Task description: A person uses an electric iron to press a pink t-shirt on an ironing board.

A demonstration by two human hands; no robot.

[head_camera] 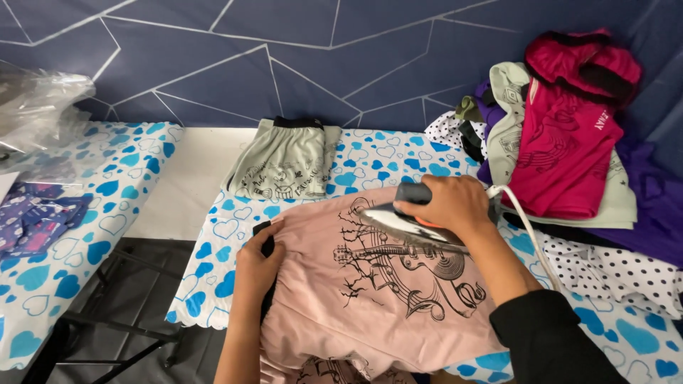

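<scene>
A pale pink garment [356,291] with a black line print lies spread on a board covered in a white cloth with blue hearts [213,263]. My right hand [449,205] grips the dark handle of an electric iron [398,220], whose soleplate rests on the garment's far edge. A white cord [523,227] runs from the iron off to the right. My left hand [257,264] presses down on the garment's left edge, by its black waistband.
A folded grey-green printed garment [284,163] lies at the back of the board. A heap of clothes, magenta [569,142], grey, purple and white with dots, fills the right. At left stands a second heart-cloth table [85,235] with clear plastic wrap [39,107].
</scene>
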